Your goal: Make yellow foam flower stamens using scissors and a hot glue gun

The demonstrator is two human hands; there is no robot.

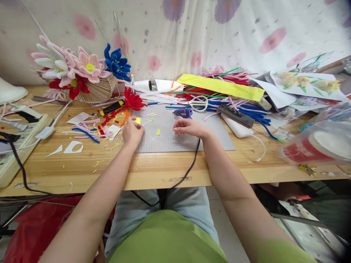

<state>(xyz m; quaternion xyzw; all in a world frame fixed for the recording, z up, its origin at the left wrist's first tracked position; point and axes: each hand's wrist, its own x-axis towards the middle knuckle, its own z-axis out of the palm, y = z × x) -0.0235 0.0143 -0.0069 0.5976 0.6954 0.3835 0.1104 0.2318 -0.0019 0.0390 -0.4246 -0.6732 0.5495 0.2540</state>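
My left hand (132, 132) is closed at the left edge of the grey cutting mat (164, 146), its fingertips pinching a small yellow piece of paper (137, 120). Over the right part of the mat hovers my right hand (188, 128), fingers loosely bent and slightly apart, with nothing visible in them. Just behind it lies a purple glue gun (183, 112), its black cord running toward my lap. Between my hands a small yellow strip (158, 132) rests on the mat. Thin white stems (148, 121) lie near my left fingertips.
Left of the mat are a red fuzzy flower (133, 98), pipe cleaner scraps and a power strip (22, 142). Behind are white scissors (200, 103), pipe cleaner bundles and a yellow sheet (221, 87). A phone (236, 115), white power bank and bagged cup (315, 146) stand right.
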